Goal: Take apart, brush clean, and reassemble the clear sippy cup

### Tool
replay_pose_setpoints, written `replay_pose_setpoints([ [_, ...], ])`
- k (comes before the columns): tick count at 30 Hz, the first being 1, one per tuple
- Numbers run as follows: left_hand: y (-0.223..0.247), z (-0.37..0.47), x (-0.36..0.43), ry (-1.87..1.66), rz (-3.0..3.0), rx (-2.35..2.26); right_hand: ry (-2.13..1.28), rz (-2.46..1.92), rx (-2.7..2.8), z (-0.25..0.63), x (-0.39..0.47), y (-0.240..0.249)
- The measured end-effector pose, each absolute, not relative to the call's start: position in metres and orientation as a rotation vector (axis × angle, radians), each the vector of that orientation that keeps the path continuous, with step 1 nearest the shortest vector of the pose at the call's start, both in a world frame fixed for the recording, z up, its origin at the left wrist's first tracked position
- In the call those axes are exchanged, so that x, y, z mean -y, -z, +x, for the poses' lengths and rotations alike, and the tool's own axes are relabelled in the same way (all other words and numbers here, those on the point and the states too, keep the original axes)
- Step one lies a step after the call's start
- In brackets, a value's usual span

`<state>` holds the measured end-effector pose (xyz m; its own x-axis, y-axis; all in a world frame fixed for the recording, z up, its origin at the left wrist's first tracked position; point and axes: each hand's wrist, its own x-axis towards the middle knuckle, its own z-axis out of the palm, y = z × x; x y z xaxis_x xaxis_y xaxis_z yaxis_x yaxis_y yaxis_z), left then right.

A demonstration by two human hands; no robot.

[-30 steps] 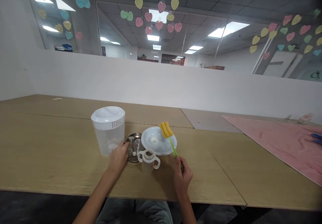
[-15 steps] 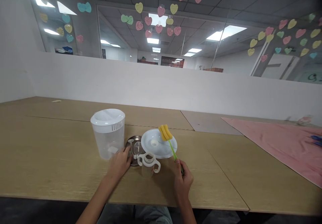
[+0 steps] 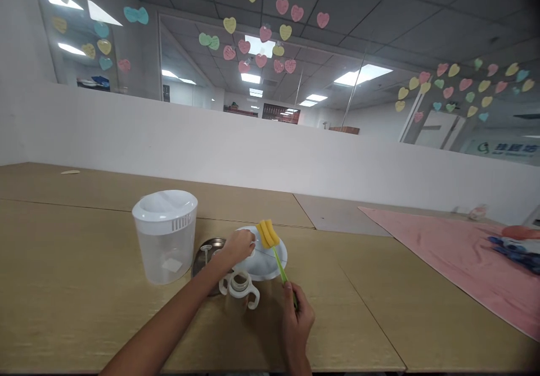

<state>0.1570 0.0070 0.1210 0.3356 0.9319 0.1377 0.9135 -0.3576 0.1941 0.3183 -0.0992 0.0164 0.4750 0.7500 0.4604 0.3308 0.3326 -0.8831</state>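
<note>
My right hand (image 3: 298, 314) is wrapped round the green handle of a bottle brush (image 3: 268, 235), whose yellow sponge head points up and away from me. Over the left part of a white bowl (image 3: 270, 266) is my left hand (image 3: 239, 247), fingers curled down; what they pinch, if anything, is hidden. Below my left wrist stands a clear baby bottle (image 3: 238, 291) with a white two-handled collar and an open top. Beside it, a round metal tray (image 3: 198, 263) holds small clear and white parts, partly covered by my forearm.
A translucent bucket (image 3: 165, 241) with a white rim stands to the left. On the right a pink cloth (image 3: 439, 252) covers the table, with a blue patterned item (image 3: 514, 252) on it. A white wall (image 3: 211, 145) runs behind the wooden table (image 3: 350, 319).
My left hand has moved from the metal tray to the right, over the white bowl. The brush stays in my right hand. The view has shifted slightly to the right and up.
</note>
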Motion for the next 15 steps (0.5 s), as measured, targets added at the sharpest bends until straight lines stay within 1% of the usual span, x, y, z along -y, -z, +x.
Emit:
replay_pose_setpoints([
  [3, -0.115, 0.159, -0.023, -0.177, 2.488, -1.736, -0.382, -1.254, 1.097, 0.319, 0.099, -0.017],
  [7, -0.113, 0.160, -0.027, -0.066, 2.476, -1.755, -0.375, -1.237, 1.092, 0.319, 0.099, -0.019],
  [15, -0.112, 0.159, -0.011, -0.104, 2.507, -1.686, -0.382, -1.230, 1.086, 0.317, 0.100, -0.022],
])
